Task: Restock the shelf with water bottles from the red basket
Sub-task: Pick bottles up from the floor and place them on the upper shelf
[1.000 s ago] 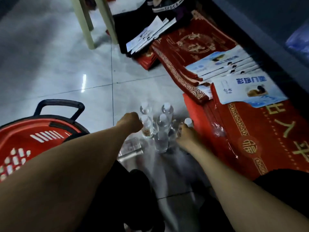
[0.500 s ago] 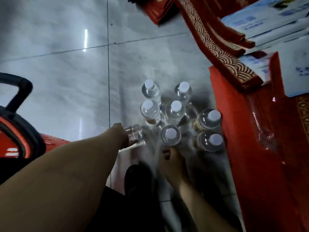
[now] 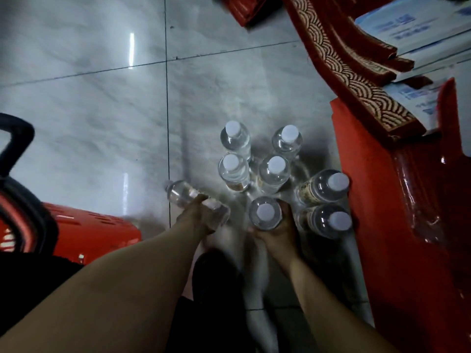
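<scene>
At the left edge of the frame sits the red basket [image 3: 96, 225], its black handle [image 3: 15, 138] rising toward the upper left, resting on the grey tiled floor [image 3: 89, 110]. Just right of it, low in the middle of the frame, my left hand [image 3: 197, 216] has its fingers clamped around a water bottle [image 3: 183, 193] that lies on its side, cap end pointing toward the left, held just beside the standing group. Next to it my right hand [image 3: 276, 231] has its fingers wrapped around the body of an upright bottle [image 3: 265, 212], white cap up, at the near edge of the cluster. Above these, in the centre of the frame, four more bottles [image 3: 233, 171] stand upright on the floor in two close pairs. To their right two further bottles [image 3: 325, 186] stand touching each other, just beside a red plastic-wrapped bundle [image 3: 382, 200] that fills the lower right. Across the upper right runs a red mat with a gold wave border [image 3: 356, 80], and blurred white and blue printed packets [image 3: 413, 29] lie on it in the corner. A dark shoe [image 3: 216, 281] shows between my forearms at the bottom.
</scene>
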Tool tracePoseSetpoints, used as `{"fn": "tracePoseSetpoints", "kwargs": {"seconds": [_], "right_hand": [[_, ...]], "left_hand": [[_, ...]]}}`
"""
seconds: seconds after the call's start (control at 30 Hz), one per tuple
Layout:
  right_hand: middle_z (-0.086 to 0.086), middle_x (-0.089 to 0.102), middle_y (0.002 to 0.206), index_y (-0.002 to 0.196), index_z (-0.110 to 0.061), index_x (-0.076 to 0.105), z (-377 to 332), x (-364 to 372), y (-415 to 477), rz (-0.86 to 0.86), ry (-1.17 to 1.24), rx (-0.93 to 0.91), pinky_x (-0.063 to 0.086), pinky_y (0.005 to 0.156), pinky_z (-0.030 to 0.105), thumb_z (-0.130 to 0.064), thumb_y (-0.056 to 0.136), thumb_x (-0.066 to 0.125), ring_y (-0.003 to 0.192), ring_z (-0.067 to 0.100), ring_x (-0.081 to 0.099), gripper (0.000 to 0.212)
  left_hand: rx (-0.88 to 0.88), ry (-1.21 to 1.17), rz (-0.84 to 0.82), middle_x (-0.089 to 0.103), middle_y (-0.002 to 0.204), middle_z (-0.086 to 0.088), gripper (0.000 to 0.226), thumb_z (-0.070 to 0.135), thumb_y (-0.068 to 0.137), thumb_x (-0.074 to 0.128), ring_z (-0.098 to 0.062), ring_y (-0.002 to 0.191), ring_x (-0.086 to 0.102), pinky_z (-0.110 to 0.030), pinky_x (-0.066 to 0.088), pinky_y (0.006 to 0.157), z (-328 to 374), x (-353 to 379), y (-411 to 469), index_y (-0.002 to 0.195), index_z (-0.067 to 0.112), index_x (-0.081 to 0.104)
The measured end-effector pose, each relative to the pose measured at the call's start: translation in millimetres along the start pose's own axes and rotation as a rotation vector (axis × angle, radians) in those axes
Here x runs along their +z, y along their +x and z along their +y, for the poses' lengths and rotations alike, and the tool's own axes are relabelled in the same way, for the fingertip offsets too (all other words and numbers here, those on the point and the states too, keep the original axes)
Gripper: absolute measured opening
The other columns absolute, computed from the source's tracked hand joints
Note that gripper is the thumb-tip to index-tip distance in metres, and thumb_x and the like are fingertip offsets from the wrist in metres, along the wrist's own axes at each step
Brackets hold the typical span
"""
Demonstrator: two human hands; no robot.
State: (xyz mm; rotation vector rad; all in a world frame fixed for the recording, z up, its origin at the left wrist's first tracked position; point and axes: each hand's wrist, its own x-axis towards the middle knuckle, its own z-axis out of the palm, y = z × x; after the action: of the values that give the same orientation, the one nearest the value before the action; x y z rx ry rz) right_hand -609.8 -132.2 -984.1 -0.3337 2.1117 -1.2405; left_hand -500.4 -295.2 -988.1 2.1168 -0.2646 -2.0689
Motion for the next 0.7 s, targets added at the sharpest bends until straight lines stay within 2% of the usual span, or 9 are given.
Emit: {"fn": "tracePoseSetpoints", "kwargs": {"seconds": [0.1, 0.13, 0.23, 0.33, 0.43, 0.53, 0.6, 0.63, 0.7], "right_hand": [[0.0, 0.068, 0.112, 0.116, -0.02, 0.058, 5, -6, -11, -0.102, 0.096, 0.123, 0.052, 0.081, 0.024, -0.005, 0.049, 0.093, 0.101, 0.017, 0.065, 0.078], [0.003, 0.069, 0.113, 0.117, -0.016, 0.058, 4, -11, -15, -0.131, 0.11, 0.169, 0.054, 0.078, 0.024, 0.0, 0.05, 0.093, 0.102, 0.019, 0.066, 0.077], [0.011, 0.068, 0.115, 0.123, -0.004, 0.058, -7, -27, -33, -0.247, 0.157, 0.255, 0.056, 0.073, 0.022, -0.002, 0.059, 0.09, 0.105, 0.026, 0.066, 0.072], [0.004, 0.07, 0.114, 0.121, -0.015, 0.062, -33, -46, -58, -0.319, 0.144, 0.261, 0.053, 0.094, 0.038, -0.029, 0.058, 0.09, 0.111, 0.023, 0.065, 0.07], [-0.005, 0.074, 0.106, 0.111, -0.018, 0.068, -71, -73, -81, -0.335, 0.143, 0.171, 0.051, 0.093, 0.031, -0.017, 0.062, 0.088, 0.104, 0.011, 0.068, 0.053], [-0.002, 0.075, 0.1, 0.108, -0.017, 0.066, -118, -105, -108, -0.306, 0.21, 0.134, 0.053, 0.088, 0.029, -0.029, 0.049, 0.089, 0.101, 0.017, 0.069, 0.065], [-0.004, 0.076, 0.097, 0.111, -0.017, 0.068, -145, -125, -125, -0.27, 0.244, 0.03, 0.053, 0.089, 0.032, -0.042, 0.043, 0.084, 0.096, 0.011, 0.07, 0.074], [-0.006, 0.075, 0.101, 0.114, -0.019, 0.067, -160, -136, -136, -0.242, 0.25, -0.026, 0.052, 0.091, 0.035, -0.046, 0.048, 0.083, 0.097, 0.008, 0.069, 0.073], [0.0, 0.071, 0.118, 0.123, -0.021, 0.064, -188, -155, -160, -0.195, 0.355, -0.106, 0.043, 0.104, 0.049, -0.048, 0.061, 0.083, 0.114, 0.018, 0.064, 0.07]], "left_hand": [[0.068, -0.035, 0.032, 0.067, 0.113, -0.009, 0.091, 0.027, 0.038, 0.092, -0.027, 0.093, 0.066, -0.042, 0.057, 0.07, -5, -12, 17, 0.123, 0.014, 0.061], [0.115, -0.094, 0.012, 0.068, 0.111, -0.007, 0.092, 0.023, 0.034, 0.091, -0.026, 0.094, 0.066, -0.047, 0.057, 0.072, -4, -7, -5, 0.122, 0.015, 0.063], [0.253, -0.122, -0.013, 0.066, 0.109, -0.003, 0.077, 0.026, 0.044, 0.085, -0.02, 0.094, 0.063, -0.045, 0.054, 0.075, 6, 2, -62, 0.117, 0.015, 0.064], [0.291, -0.09, -0.106, 0.066, 0.116, -0.005, 0.087, 0.033, 0.04, 0.084, -0.018, 0.102, 0.063, -0.04, 0.05, 0.074, 8, 5, -101, 0.122, 0.016, 0.061], [0.381, -0.09, -0.139, 0.069, 0.115, -0.011, 0.058, 0.029, 0.067, 0.08, -0.018, 0.093, 0.062, -0.034, 0.046, 0.067, 0, 4, -145, 0.12, 0.015, 0.062], [0.466, -0.129, -0.199, 0.072, 0.09, -0.009, 0.025, 0.027, 0.081, 0.068, -0.022, 0.073, 0.06, -0.028, 0.045, 0.059, -14, -1, -204, 0.103, 0.015, 0.064], [0.404, -0.152, -0.392, 0.067, 0.07, -0.005, 0.012, 0.025, 0.083, 0.058, -0.022, 0.062, 0.056, -0.03, 0.046, 0.059, -16, -9, -248, 0.087, 0.015, 0.062], [0.383, -0.134, -0.505, 0.068, 0.073, -0.008, 0.017, 0.024, 0.078, 0.058, -0.026, 0.068, 0.058, -0.035, 0.05, 0.067, -15, -13, -271, 0.088, 0.012, 0.063], [0.382, -0.081, -0.637, 0.068, 0.098, -0.018, 0.046, 0.024, 0.063, 0.06, -0.036, 0.088, 0.061, -0.047, 0.049, 0.086, -13, -22, -309, 0.105, 0.005, 0.065]]}}
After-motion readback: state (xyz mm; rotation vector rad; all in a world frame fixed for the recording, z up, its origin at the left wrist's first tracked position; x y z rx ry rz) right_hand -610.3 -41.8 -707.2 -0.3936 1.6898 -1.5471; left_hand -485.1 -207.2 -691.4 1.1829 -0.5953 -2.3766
